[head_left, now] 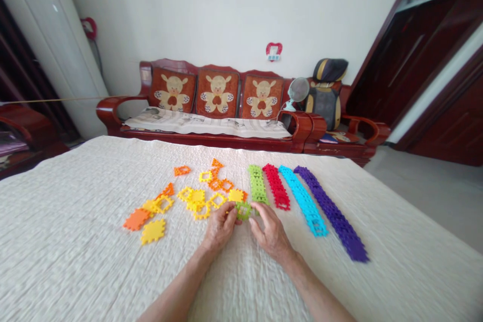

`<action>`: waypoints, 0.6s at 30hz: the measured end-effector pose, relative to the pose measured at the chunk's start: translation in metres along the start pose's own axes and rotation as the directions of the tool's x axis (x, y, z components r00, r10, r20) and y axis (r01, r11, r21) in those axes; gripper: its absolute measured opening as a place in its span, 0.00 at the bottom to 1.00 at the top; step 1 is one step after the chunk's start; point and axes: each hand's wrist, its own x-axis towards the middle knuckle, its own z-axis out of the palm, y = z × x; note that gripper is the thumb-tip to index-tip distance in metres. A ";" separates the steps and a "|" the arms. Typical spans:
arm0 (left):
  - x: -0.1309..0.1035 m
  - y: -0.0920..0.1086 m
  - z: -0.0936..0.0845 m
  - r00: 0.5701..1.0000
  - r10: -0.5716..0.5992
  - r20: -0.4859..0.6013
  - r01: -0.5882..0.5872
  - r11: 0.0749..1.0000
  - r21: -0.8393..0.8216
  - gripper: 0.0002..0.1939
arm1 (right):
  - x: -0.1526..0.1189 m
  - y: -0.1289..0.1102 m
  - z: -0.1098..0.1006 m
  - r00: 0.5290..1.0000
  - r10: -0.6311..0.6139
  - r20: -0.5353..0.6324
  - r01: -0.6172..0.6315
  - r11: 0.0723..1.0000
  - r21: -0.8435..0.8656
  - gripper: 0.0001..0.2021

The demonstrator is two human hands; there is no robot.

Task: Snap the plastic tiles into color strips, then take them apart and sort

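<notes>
Near the middle of the covered surface, my left hand (221, 225) pinches a light green interlocking plastic building tile (243, 211) by its left side. The tile has a window-like grid and notched edges. My right hand (269, 230) is at the tile's right edge, its thumb and forefinger curved and apart. Whether the forefinger touches the tile is hard to tell. Just beyond my right fingers lies a row of joined light green tiles (257, 183), its near end partly hidden by them. Beside it on the right is a red row (276, 186).
Farther right lie a light blue row (304, 201) and a long purple row (332, 214). Loose yellow tiles (153, 231) and orange tiles (136, 219) are scattered left. A white quilted cover (94, 261) spreads underneath. Behind stand a wooden sofa (211, 141) and a small fan (298, 90).
</notes>
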 end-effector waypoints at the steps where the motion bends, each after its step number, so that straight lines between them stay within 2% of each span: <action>1: 0.000 0.000 0.000 1.000 0.006 0.013 -0.006 1.000 -0.004 0.15 | 0.000 -0.001 0.000 1.000 0.017 -0.007 -0.017 1.000 0.013 0.19; 7: -0.002 0.004 -0.001 0.993 0.038 0.110 -0.042 0.999 0.029 0.17 | 0.005 -0.001 -0.001 0.988 0.153 -0.004 -0.151 0.978 0.142 0.12; 11: -0.002 0.004 0.000 0.997 0.011 0.072 -0.014 0.999 0.043 0.20 | 0.008 0.009 -0.012 0.971 0.234 -0.042 -0.227 0.965 0.131 0.11; 15: -0.001 -0.001 0.002 0.998 0.002 0.064 -0.003 1.000 0.017 0.20 | 0.009 0.028 -0.027 0.954 0.287 -0.090 -0.278 0.956 0.096 0.11; 18: -0.001 -0.003 0.002 0.998 -0.008 0.060 0.009 1.000 -0.006 0.20 | 0.007 0.040 -0.030 0.941 0.323 -0.100 -0.315 0.945 0.083 0.11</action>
